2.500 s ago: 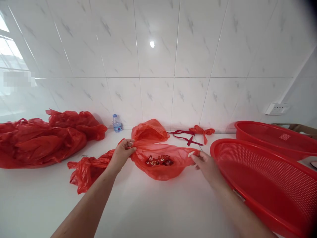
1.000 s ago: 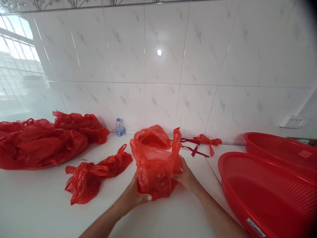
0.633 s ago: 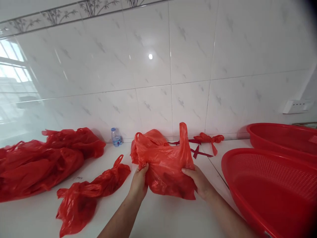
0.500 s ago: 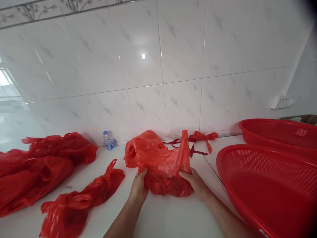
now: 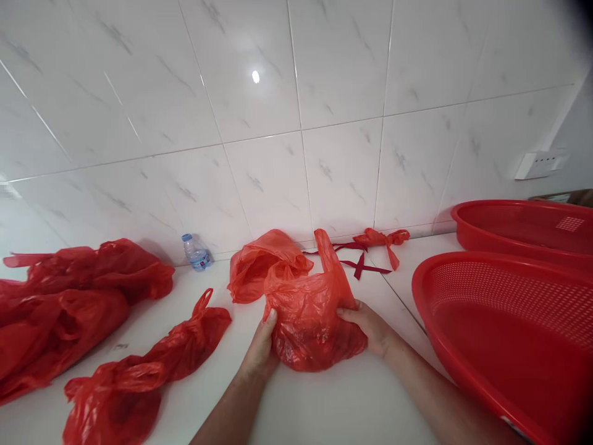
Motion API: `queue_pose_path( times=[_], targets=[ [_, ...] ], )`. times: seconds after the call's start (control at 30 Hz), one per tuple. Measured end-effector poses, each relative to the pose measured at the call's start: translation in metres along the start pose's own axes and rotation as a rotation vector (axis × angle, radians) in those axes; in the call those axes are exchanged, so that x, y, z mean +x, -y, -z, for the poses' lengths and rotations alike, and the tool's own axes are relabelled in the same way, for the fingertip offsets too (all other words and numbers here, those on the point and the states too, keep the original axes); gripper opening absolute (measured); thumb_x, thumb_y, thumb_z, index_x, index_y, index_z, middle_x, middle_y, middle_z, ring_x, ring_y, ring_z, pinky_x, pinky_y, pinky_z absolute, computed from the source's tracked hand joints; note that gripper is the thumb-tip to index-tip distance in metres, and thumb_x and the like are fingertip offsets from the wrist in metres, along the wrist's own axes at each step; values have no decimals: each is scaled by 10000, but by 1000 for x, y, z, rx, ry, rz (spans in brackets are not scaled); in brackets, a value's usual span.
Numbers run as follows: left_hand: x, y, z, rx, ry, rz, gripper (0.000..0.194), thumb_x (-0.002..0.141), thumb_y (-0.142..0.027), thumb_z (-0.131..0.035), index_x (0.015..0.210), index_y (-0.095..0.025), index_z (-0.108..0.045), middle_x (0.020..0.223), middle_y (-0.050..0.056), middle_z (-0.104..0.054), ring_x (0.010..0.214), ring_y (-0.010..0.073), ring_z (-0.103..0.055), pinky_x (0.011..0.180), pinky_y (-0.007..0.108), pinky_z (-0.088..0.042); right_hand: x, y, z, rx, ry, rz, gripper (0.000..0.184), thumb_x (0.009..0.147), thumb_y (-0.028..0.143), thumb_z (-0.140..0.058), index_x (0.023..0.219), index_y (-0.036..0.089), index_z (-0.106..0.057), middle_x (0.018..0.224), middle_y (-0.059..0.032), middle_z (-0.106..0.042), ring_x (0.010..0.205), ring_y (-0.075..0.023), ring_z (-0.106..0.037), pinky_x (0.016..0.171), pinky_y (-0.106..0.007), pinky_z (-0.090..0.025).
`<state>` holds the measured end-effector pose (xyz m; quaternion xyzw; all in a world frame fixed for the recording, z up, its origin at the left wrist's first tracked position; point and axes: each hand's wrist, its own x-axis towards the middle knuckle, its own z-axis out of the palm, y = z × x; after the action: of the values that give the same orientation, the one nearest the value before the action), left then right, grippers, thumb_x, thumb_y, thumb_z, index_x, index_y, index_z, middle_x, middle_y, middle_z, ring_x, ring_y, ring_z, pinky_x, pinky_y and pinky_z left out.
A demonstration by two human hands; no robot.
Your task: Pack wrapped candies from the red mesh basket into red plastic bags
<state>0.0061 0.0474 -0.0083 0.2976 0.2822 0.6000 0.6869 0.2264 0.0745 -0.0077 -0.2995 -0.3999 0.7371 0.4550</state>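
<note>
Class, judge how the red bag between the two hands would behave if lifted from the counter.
The bag looks thin and crumpled, so it would probably sag and flop. It bulges low between the left hand and right hand, so something inside likely weighs it. Its glossy film may slip.

A glossy white marble-veined tiled wall (image 5: 296, 111) filled the upper frame, carrying a lamp reflection (image 5: 255, 76). A white socket (image 5: 540, 164) sat at right. The white desk (image 5: 324, 408) spanned the lower frame.

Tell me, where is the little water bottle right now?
The water bottle stands at the back of the white counter against the tiled wall, left of centre, between the big heap of red bags and the crumpled bag.
</note>
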Motion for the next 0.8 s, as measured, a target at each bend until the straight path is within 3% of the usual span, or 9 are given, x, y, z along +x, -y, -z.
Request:
queue_pose_path(
  times=[0.1, 0.23, 0.33, 0.43, 0.53, 0.63, 0.8],
  targets=[
    [-1, 0, 3, 42, -45, 74, 378, 819, -312, -630, 1172, -183, -591, 1123, 109, -681, 1127, 288, -587, 978, 413, -467, -1, -1, 4, 65, -64, 22, 259, 645, 284, -730, 871, 170, -672, 831, -61, -722, 806, -242, -677, 810, -387, -502],
    [-1, -1, 3, 19, -142, 40, 334, 795, -252, -656, 1116, -170, -610, 1089, 112, -693, 1060, 278, -629, 942, 392, -496, -2, 2, 9, 114, -126, 103, 229, 620, 217, -680, 845, 176, -663, 838, -50, -718, 832, -239, -666, 780, -355, -502],
    [0, -1, 5, 4, -173, -3, 374, 774, -199, -671, 1141, -186, -597, 1094, 101, -693, 1053, 266, -634, 938, 375, -499, -5, 6, 9, 134, -76, 116, 238, 659, 248, -675, 888, 188, -659, 888, -58, -716, 891, -247, -658, 789, -360, -502],
    [-1, -1, 7, -5, -136, -21, 445, 766, -184, -675, 1198, -218, -574, 1105, 80, -692, 1075, 259, -623, 953, 371, -489, -10, 10, 3, 130, 39, 135, 368, 748, 441, -654, 1040, 217, -638, 1008, -79, -699, 979, -260, -636, 831, -388, -495],
    [-2, -2, 8, -57, -69, -18, 398, 799, -314, -644, 1185, -225, -598, 1122, 70, -686, 1109, 271, -600, 979, 391, -469, -13, 10, -3, 70, 109, 105, 462, 722, 483, -695, 1090, 213, -626, 1036, -90, -692, 975, -263, -639, 836, -393, -495],
    [-4, -5, 9, -112, -26, -32, 435, 791, -486, -610, 1140, -226, -631, 1145, 66, -677, 1163, 293, -558, 998, 408, -450, -11, 6, -3, 37, 78, 18, 372, 700, 388, -744, 1004, 189, -658, 938, -75, -714, 872, -243, -666, 804, -374, -502],
    [-7, -6, 15, -58, 29, 17, 510, 754, -547, -630, 1162, -243, -612, 1213, 67, -641, 1212, 286, -517, 1006, 393, -440, -7, 2, 0, 61, 9, 49, 273, 717, 333, -732, 945, 197, -669, 912, -52, -722, 849, -230, -673, 798, -361, -498]
  ],
)
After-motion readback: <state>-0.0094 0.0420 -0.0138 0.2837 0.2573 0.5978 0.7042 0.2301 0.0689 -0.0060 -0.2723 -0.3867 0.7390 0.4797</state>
